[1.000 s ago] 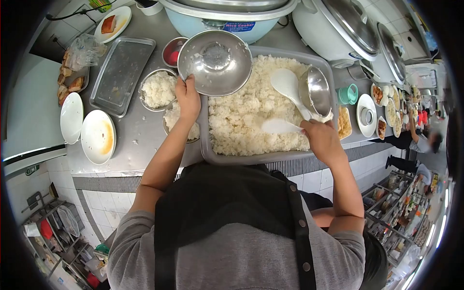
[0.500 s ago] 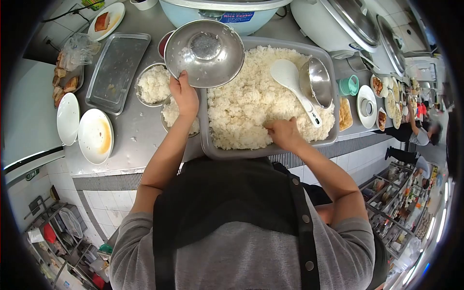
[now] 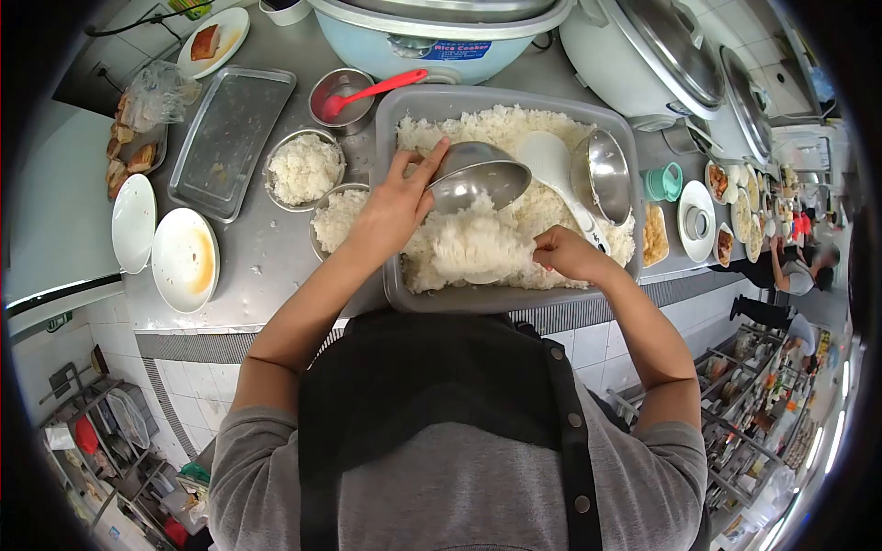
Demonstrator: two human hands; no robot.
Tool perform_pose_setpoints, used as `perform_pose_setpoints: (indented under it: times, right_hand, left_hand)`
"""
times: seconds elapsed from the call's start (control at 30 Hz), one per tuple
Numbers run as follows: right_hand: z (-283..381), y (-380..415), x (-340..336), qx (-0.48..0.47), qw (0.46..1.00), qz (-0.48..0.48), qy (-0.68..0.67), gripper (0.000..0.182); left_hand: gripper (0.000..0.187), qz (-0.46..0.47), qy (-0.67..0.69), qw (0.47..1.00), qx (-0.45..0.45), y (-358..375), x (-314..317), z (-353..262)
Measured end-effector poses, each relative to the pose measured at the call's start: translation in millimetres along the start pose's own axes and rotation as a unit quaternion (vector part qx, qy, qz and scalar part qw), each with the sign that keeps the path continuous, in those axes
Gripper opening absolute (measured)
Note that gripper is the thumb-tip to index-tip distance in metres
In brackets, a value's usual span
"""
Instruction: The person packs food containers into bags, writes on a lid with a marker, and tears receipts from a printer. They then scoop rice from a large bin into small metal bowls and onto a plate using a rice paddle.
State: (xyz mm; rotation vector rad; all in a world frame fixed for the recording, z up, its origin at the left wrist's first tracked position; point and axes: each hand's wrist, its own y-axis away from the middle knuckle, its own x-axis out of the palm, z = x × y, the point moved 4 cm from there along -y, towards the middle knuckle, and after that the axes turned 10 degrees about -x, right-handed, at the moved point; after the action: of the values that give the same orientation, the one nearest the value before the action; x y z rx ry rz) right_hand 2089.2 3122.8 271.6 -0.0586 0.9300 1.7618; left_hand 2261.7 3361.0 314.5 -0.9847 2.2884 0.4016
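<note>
My left hand [image 3: 397, 204] grips a steel bowl [image 3: 470, 176], tilted on its side above the grey tub [image 3: 524, 298] of cooked rice [image 3: 432, 262]. A raised, motion-blurred heap of rice [image 3: 478, 241] is in front of the bowl's mouth. To the right of that heap, my right hand [image 3: 570, 253] is closed in a pinch; rice hides whatever its fingers hold. A white rice paddle [image 3: 549, 163] lies on the rice beyond my right hand, beside a second steel bowl [image 3: 604, 174] tipped on its side.
Left of the tub stand two rice-filled bowls [image 3: 305, 169] and a steel bowl [image 3: 329, 89] holding a red-handled utensil [image 3: 386, 85]. A metal tray [image 3: 230, 138] and white plates [image 3: 184, 257] lie farther left. A rice cooker [image 3: 441, 46] stands behind; a green cup [image 3: 661, 184] is at right.
The steel bowl in my left hand has come down and tilted toward the rice. My right hand has moved slightly right, and a heap of rice has risen beside it.
</note>
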Motion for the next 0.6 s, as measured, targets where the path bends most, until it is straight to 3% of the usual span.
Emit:
perform_pose_setpoints:
  times: [0.1, 0.13, 0.17, 0.2, 0.33, 0.43, 0.5, 0.53, 0.6]
  right_hand:
    - [55.8, 13.4, -21.5, 0.023, 0.998, 0.007, 0.051, 0.026]
    - [69.3, 15.7, -28.4, -0.039, 0.987, -0.06, 0.142, 0.025]
    - [88.1, 20.1, -35.2, -0.1, 0.96, -0.126, 0.231, 0.024]
    - [114.2, 23.2, -45.1, -0.038, 0.954, -0.091, 0.282, 0.028]
    - [141.5, 51.1, -79.9, -0.063, 0.929, -0.135, 0.338, 0.023]
    - [137.9, 72.1, -77.0, 0.017, 0.896, -0.111, 0.429, 0.018]
    - [105.2, 64.0, -56.1, 0.074, 0.809, -0.112, 0.572, 0.019]
    - [85.6, 52.3, -42.9, 0.115, 0.776, -0.086, 0.615, 0.02]
    - [52.9, 39.2, -21.5, 0.082, 0.8, -0.117, 0.583, 0.021]
  left_hand:
    - [0.049, -0.029, 0.003, 0.999, 0.018, -11.6, 6.0, 8.8]
    - [0.049, -0.029, 0.003, 0.999, 0.019, -16.2, 4.6, 8.0]
    - [0.047, 0.006, 0.057, 0.997, -0.045, -21.7, 4.4, 11.2]
    - [0.044, 0.04, 0.111, 0.987, -0.108, -26.4, 5.2, 15.4]
    - [0.037, 0.1, 0.172, 0.96, -0.198, -39.6, 3.9, 35.8]
    - [0.037, 0.057, 0.182, 0.962, -0.197, -39.1, -0.1, 39.1]
    - [0.038, -0.059, 0.25, 0.96, -0.111, -41.9, 9.1, 57.0]
    - [0.038, -0.058, 0.252, 0.96, -0.111, -40.8, 12.4, 55.0]
    - [0.039, -0.145, 0.3, 0.938, -0.092, -33.8, 11.0, 50.3]
